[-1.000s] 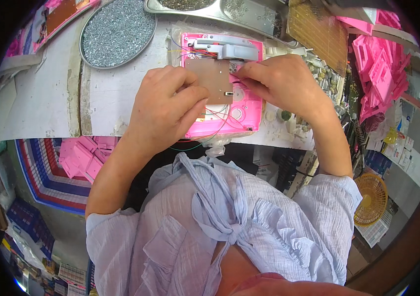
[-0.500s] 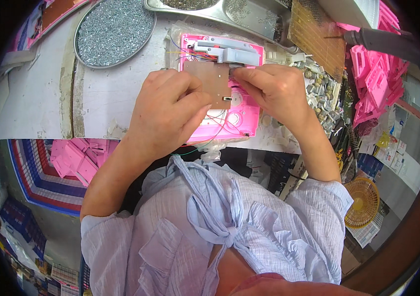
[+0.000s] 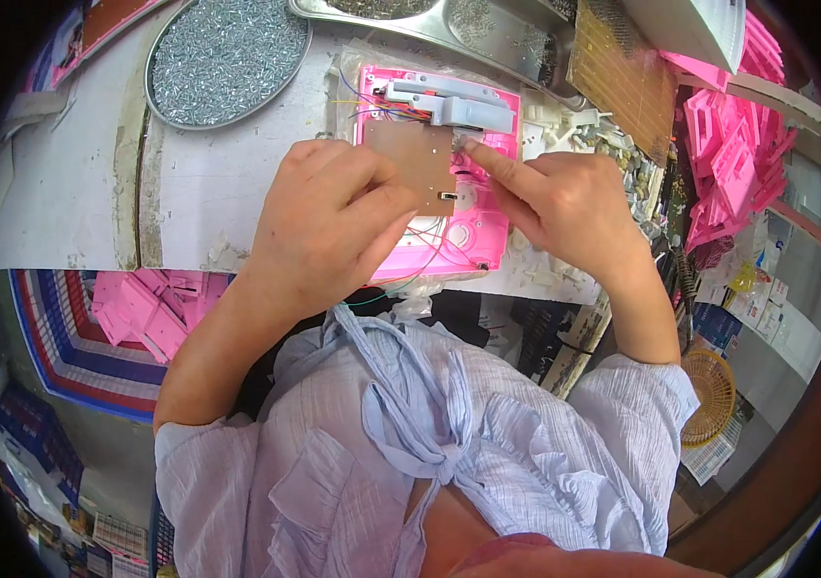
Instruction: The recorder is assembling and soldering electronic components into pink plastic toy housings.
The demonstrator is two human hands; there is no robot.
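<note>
A pink plastic housing [image 3: 494,252] lies open on the worktable, with thin coloured wires [image 3: 427,248] inside it. A pale grey molded piece [image 3: 468,114] sits along its far side. Over the housing's middle rests a brown circuit board [image 3: 420,159] with a small switch [image 3: 447,197] at its right edge. My left hand [image 3: 329,217] grips the board's left side, its fingers curled and the thumb pointing down the edge. My right hand [image 3: 565,197] has its index finger stretched out, pressing on a small greyish part [image 3: 462,144] beside the board's upper right edge; the other fingers are bent.
A round metal tray of screws [image 3: 227,67] stands far left, and a steel tray [image 3: 497,58] of small parts at the back. Small loose parts [image 3: 613,140] and a brown perforated board [image 3: 622,77] lie right. Pink pieces fill a striped basket [image 3: 83,371] and a pile [image 3: 733,159].
My right hand has gone from pinching the small part to pressing with a straight index finger. My left hand stays on the board. The dark rod-shaped tool at upper right is out of view.
</note>
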